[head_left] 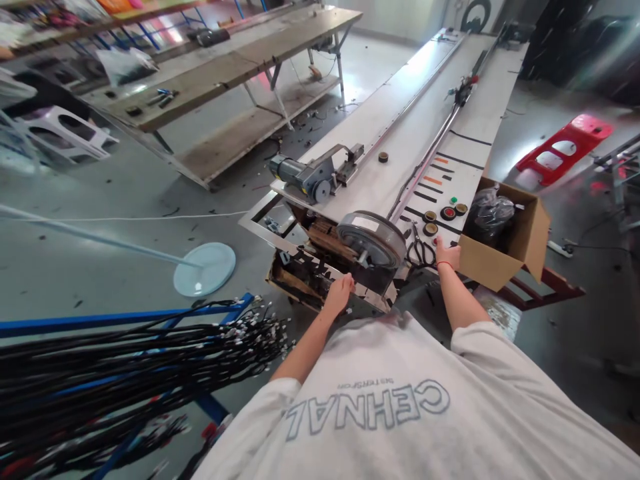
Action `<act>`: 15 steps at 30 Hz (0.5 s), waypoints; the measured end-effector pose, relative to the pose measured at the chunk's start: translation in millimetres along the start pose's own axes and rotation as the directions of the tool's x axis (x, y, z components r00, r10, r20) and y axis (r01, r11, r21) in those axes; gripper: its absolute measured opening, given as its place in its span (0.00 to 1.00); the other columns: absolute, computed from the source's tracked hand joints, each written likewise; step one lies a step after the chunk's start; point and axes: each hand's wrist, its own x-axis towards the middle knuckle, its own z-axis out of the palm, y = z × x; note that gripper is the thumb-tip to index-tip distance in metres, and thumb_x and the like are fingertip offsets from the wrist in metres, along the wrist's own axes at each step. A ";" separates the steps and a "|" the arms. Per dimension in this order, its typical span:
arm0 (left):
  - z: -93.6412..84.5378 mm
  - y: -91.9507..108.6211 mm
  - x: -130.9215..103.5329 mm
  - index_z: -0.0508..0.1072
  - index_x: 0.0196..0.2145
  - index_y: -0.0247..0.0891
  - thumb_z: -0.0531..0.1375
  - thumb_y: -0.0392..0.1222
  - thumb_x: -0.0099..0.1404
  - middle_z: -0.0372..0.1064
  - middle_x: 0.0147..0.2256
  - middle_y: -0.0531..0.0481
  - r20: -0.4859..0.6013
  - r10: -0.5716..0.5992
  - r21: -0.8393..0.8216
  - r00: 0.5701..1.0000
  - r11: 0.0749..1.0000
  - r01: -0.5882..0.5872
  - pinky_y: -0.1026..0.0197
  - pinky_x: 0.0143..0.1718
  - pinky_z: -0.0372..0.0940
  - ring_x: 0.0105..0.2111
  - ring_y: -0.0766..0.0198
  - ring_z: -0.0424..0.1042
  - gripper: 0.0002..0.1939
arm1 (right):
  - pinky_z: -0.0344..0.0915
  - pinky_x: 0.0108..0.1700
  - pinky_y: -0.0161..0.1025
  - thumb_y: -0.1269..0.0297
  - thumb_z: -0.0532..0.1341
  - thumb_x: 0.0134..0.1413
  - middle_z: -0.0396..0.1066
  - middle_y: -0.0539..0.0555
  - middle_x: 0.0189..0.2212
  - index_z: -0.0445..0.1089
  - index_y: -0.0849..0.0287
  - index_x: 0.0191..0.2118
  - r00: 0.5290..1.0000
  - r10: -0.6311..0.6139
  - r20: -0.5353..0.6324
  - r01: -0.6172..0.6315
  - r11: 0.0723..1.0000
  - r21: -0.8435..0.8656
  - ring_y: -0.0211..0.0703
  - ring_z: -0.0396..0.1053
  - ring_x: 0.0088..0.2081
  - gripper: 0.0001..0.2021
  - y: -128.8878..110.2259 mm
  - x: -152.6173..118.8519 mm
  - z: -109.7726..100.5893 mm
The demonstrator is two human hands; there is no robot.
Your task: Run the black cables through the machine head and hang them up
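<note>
My left hand (341, 291) is closed at the front edge of the long white bench (400, 143), just below a grey wheel (371, 239). Whatever its curled fingers hold, if anything, is hidden. On the bench's right front corner my right hand (447, 255) is closed too, and I cannot make out what is in it. Black-handled scissors (421, 251) lie just to its left. Beyond it are several tape rolls (430, 229), one with a red centre (449, 213), and a small green object (453, 200). Black strips (426, 195) and orange strips (433, 180) line the bench top.
An open cardboard box (493, 260) with a dark plastic bag stands right of the bench. A motor unit (305, 177) is mounted at the left edge. Black cables (150, 360) hang on a blue rack at left. A red stool (565, 148) lies on the floor.
</note>
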 end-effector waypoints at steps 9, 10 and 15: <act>2.9 0.4 0.1 0.60 0.20 0.39 0.40 0.57 0.68 0.57 0.17 0.53 -0.018 -0.048 -0.099 0.999 0.994 0.046 0.63 0.27 0.55 0.21 0.65 0.60 0.26 | 0.62 0.51 0.53 0.33 0.57 0.45 0.67 0.69 0.48 0.62 0.63 0.49 1.000 -0.007 -0.014 0.007 1.000 -0.010 0.63 0.66 0.50 0.37 -1.1 0.2 0.0; 2.6 0.7 0.2 0.61 0.20 0.39 0.40 0.57 0.68 0.57 0.17 0.53 -0.016 -0.055 -0.117 0.998 0.992 0.053 0.63 0.27 0.55 0.20 0.66 0.59 0.27 | 0.62 0.51 0.53 0.33 0.58 0.45 0.67 0.70 0.48 0.62 0.63 0.49 1.000 -0.007 -0.014 0.007 1.000 -0.010 0.63 0.66 0.50 0.37 -1.2 -0.2 -0.5; 5.0 2.7 1.2 0.66 0.23 0.37 0.49 0.57 0.63 0.64 0.20 0.53 0.014 -0.042 -0.108 0.999 0.993 0.043 0.65 0.29 0.58 0.23 0.66 0.63 0.22 | 0.62 0.50 0.54 0.34 0.57 0.46 0.67 0.70 0.47 0.62 0.63 0.49 1.000 -0.019 -0.018 0.018 1.000 -0.015 0.62 0.67 0.49 0.37 -1.5 0.1 -0.7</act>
